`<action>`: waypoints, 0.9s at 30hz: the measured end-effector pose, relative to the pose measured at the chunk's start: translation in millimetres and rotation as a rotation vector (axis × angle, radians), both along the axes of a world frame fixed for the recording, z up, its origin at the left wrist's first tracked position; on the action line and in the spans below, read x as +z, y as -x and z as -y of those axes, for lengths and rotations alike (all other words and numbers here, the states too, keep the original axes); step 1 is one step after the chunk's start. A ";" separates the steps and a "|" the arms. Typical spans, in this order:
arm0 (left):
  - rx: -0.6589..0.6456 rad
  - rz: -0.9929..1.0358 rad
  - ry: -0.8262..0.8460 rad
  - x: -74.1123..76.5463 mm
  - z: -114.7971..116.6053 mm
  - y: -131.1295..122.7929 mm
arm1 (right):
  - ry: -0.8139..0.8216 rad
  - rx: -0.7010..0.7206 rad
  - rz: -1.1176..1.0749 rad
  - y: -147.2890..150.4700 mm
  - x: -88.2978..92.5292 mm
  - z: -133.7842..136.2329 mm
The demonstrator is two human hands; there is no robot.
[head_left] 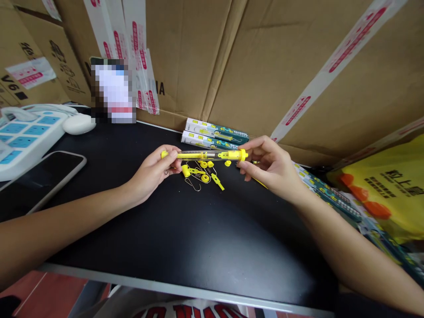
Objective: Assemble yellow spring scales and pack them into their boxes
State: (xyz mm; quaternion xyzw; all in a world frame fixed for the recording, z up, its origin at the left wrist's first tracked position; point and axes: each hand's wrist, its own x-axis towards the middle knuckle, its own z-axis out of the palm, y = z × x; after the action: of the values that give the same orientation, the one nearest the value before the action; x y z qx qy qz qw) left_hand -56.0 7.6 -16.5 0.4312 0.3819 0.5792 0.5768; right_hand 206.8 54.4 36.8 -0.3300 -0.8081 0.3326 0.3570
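A clear tubular spring scale point(208, 155) with yellow ends is held level above the black table. My left hand point(155, 165) pinches its left end between thumb and fingers. On the other end, the thumb and fingertips of my right hand point(270, 163) close around the yellow cap point(243, 155). A spring and a yellow inner piece show through the tube. Below it lie loose parts: a wire hook point(194, 185), a yellow ring point(205, 178), a flat yellow strip point(217, 181) and a short yellow cap point(186, 171). Some parts near my right hand are partly hidden.
Two product boxes point(215, 134) lie at the back against large cardboard cartons point(285, 57). More boxes point(331, 194) and a yellow bag point(391, 185) stand right. On the left are a power strip point(49, 128), a white rounded case point(78, 124) and a phone point(43, 181).
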 end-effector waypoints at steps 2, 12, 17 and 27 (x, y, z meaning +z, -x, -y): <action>0.002 -0.001 -0.001 0.3 0.1 -0.1 | 0.021 -0.005 0.002 -0.4 0.4 0.1; -0.009 -0.018 -0.026 -0.4 -0.8 1.1 | 0.116 -0.005 0.025 -1.7 -0.3 -1.7; -0.013 -0.011 -0.028 -0.1 -0.8 1.0 | 0.098 0.015 0.012 -4.5 0.3 -3.7; 0.020 -0.037 -0.057 2.6 -0.3 0.8 | 0.059 0.012 -0.021 -0.1 0.9 -0.8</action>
State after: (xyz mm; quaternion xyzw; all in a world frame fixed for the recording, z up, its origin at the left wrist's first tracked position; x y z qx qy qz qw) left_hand -56.8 7.9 -14.0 0.4544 0.3803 0.5872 0.5514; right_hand 206.9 55.2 37.7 -0.3320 -0.7962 0.3617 0.3537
